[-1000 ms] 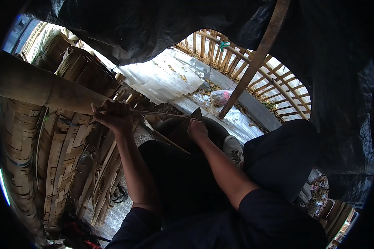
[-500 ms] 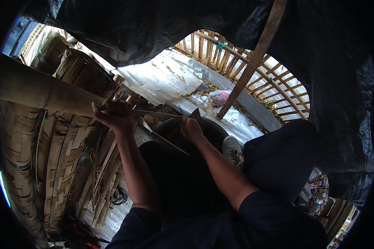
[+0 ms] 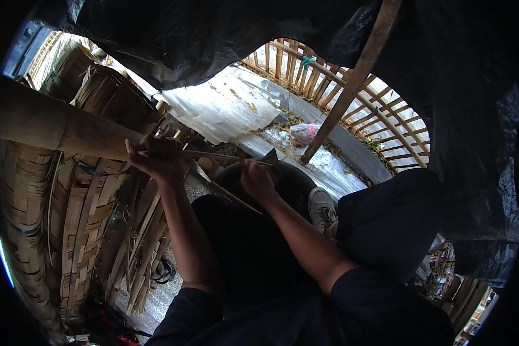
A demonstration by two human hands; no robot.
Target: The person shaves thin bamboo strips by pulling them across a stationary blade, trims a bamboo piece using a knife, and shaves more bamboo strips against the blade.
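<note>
My left hand (image 3: 158, 157) is closed around one end of a thin bamboo strip (image 3: 216, 155), close beside the end of a thick bamboo pole (image 3: 69, 128). The strip runs across to my right hand (image 3: 256, 181), whose fingers are closed on it, and a short end sticks out past them. Just beyond that hand, a dark triangular piece like a blade (image 3: 270, 156) stands above a dark rounded object (image 3: 294, 183) between my legs; its mounting is hidden. A second thin stick (image 3: 233, 198) slants down below the strip toward my lap.
Woven bamboo baskets (image 3: 29, 213) are stacked at the left, with loose bamboo strips (image 3: 144, 254) beside them. A wooden post (image 3: 352, 81) slants down ahead, before a bamboo fence (image 3: 323, 72). Black plastic sheeting (image 3: 213, 34) hangs overhead. My shoe (image 3: 323, 210) is at the right.
My right hand has shifted left, toward my left hand, and more of the strip's end shows past it. My left hand and the triangular piece have stayed nearly in place.
</note>
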